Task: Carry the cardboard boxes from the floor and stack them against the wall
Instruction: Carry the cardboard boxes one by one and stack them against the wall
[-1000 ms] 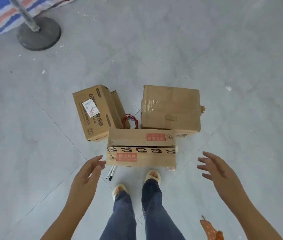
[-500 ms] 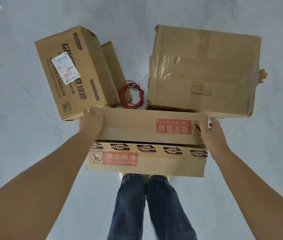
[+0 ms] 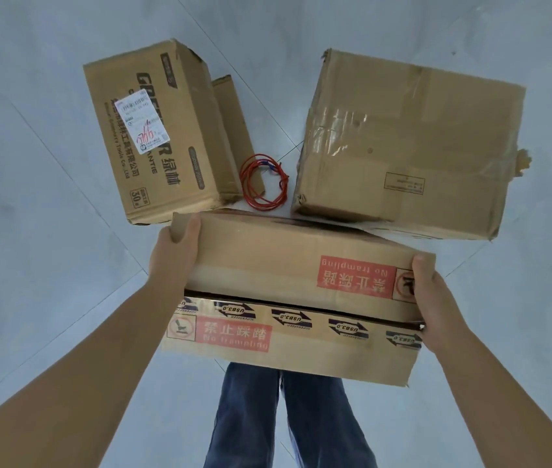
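Over the grey floor [image 3: 31, 231], the left hand [image 3: 173, 255] and right hand [image 3: 436, 298] are clamping the ends of the flat box [image 3: 288, 298], thumbs on top. The labelled box [image 3: 152, 136] and taped box [image 3: 403, 146] are waiting behind; I'd say stacking is barely beginning, with no wall showing.

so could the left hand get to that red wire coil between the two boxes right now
Probably not: the left hand grips the no-trampling box, which sits between it and the red wire coil.
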`<action>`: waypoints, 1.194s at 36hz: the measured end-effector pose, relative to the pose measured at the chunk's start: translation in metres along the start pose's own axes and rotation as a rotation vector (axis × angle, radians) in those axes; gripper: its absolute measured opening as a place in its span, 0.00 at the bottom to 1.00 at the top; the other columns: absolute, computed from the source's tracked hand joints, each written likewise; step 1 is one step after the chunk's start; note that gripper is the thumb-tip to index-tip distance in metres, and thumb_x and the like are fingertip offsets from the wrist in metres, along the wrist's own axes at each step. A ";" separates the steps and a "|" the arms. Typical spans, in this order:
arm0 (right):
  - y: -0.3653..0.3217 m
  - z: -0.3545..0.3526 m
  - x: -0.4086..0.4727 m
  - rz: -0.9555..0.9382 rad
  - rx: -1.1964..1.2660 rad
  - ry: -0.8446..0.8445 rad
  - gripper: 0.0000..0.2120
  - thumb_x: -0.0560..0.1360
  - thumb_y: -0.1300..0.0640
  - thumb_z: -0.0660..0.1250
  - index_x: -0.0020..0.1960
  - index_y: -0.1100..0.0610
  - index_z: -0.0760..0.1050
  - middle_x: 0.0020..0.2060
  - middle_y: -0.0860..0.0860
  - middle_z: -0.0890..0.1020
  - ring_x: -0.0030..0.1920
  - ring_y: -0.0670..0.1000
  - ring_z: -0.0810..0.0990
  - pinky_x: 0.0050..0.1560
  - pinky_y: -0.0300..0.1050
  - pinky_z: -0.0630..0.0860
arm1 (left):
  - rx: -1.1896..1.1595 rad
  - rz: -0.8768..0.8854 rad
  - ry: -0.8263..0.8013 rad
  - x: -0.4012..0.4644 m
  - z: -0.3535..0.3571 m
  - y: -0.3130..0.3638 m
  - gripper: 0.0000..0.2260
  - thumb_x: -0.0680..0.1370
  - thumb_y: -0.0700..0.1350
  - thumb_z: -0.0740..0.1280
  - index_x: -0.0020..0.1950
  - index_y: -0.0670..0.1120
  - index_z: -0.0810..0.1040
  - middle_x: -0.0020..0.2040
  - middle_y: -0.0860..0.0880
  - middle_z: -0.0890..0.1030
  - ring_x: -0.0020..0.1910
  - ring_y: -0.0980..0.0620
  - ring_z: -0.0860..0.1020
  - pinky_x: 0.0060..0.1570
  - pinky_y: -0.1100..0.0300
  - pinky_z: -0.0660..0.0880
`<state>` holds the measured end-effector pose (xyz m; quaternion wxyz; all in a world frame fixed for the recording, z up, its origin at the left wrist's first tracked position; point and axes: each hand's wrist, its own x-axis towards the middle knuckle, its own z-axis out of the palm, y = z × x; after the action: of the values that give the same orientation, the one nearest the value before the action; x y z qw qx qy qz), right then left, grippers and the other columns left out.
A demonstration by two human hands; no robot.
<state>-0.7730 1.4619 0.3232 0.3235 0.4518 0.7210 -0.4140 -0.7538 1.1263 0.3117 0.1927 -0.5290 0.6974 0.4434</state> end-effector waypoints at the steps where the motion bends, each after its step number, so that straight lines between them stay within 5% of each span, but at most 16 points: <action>1: -0.001 -0.005 -0.011 -0.017 0.000 0.000 0.28 0.74 0.32 0.52 0.63 0.49 0.70 0.53 0.52 0.80 0.53 0.55 0.79 0.58 0.60 0.76 | -0.005 0.005 0.004 -0.010 -0.007 0.001 0.28 0.77 0.64 0.58 0.69 0.46 0.67 0.56 0.48 0.74 0.57 0.45 0.74 0.61 0.44 0.72; 13: -0.042 -0.057 -0.185 -0.235 0.005 -0.074 0.22 0.78 0.36 0.53 0.61 0.50 0.71 0.50 0.51 0.81 0.50 0.54 0.80 0.56 0.58 0.77 | -0.189 0.020 0.178 -0.180 -0.147 0.008 0.28 0.79 0.61 0.55 0.74 0.47 0.64 0.67 0.46 0.71 0.64 0.44 0.70 0.63 0.44 0.69; 18: -0.066 -0.060 -0.258 -0.398 -0.012 -0.199 0.26 0.76 0.34 0.55 0.67 0.49 0.69 0.56 0.52 0.80 0.56 0.55 0.79 0.58 0.59 0.76 | -0.357 0.036 0.347 -0.260 -0.206 -0.004 0.24 0.80 0.60 0.54 0.69 0.47 0.68 0.59 0.48 0.72 0.56 0.47 0.70 0.56 0.48 0.69; 23: -0.090 -0.063 -0.331 -0.643 -0.102 -0.258 0.26 0.76 0.33 0.54 0.66 0.47 0.70 0.56 0.48 0.79 0.56 0.52 0.78 0.57 0.55 0.75 | -0.651 0.082 0.492 -0.338 -0.255 -0.025 0.10 0.79 0.62 0.55 0.45 0.60 0.71 0.47 0.59 0.74 0.54 0.51 0.71 0.53 0.53 0.68; 27: -0.105 -0.062 -0.390 -0.814 -0.181 -0.329 0.19 0.77 0.34 0.51 0.60 0.43 0.69 0.51 0.43 0.78 0.51 0.47 0.76 0.55 0.47 0.69 | -0.834 0.128 0.636 -0.392 -0.284 -0.044 0.06 0.80 0.61 0.55 0.48 0.64 0.71 0.47 0.65 0.73 0.56 0.54 0.71 0.57 0.56 0.67; 30: -0.105 -0.051 -0.426 -0.902 -0.198 -0.412 0.42 0.62 0.19 0.52 0.67 0.42 0.68 0.60 0.44 0.78 0.61 0.51 0.76 0.64 0.57 0.71 | -0.934 0.157 0.739 -0.430 -0.304 -0.065 0.06 0.80 0.61 0.55 0.50 0.65 0.70 0.48 0.66 0.73 0.56 0.55 0.71 0.56 0.57 0.66; 31: -0.104 -0.046 -0.440 -0.918 -0.198 -0.447 0.42 0.62 0.19 0.53 0.69 0.40 0.66 0.62 0.45 0.77 0.62 0.52 0.76 0.64 0.58 0.71 | -0.961 0.166 0.769 -0.442 -0.310 -0.073 0.06 0.80 0.61 0.55 0.49 0.66 0.71 0.48 0.66 0.74 0.55 0.56 0.72 0.56 0.57 0.67; 35: -0.093 -0.024 -0.489 -1.023 -0.193 -0.570 0.21 0.78 0.38 0.54 0.67 0.43 0.67 0.58 0.47 0.78 0.58 0.52 0.77 0.59 0.54 0.74 | -1.079 0.182 0.896 -0.486 -0.332 -0.115 0.08 0.80 0.61 0.56 0.44 0.70 0.71 0.48 0.67 0.74 0.51 0.64 0.73 0.57 0.56 0.69; 39: -0.067 0.003 -0.532 -1.149 -0.264 -0.655 0.25 0.78 0.37 0.54 0.69 0.47 0.67 0.55 0.48 0.79 0.53 0.51 0.78 0.48 0.48 0.75 | -1.165 0.168 1.022 -0.522 -0.346 -0.168 0.08 0.79 0.61 0.57 0.42 0.71 0.73 0.48 0.65 0.76 0.55 0.57 0.75 0.63 0.49 0.71; 43: -0.025 0.025 -0.574 -1.223 -0.334 -0.711 0.45 0.61 0.19 0.53 0.68 0.46 0.68 0.57 0.49 0.78 0.60 0.55 0.76 0.61 0.60 0.73 | -1.234 0.155 1.128 -0.556 -0.354 -0.221 0.08 0.80 0.60 0.57 0.42 0.70 0.70 0.48 0.65 0.74 0.58 0.53 0.73 0.62 0.52 0.70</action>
<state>-0.5742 1.2132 0.8017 0.3138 -0.2493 0.7495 -0.5269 -0.2780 1.1394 0.8188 -0.5397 -0.6325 0.3561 0.4265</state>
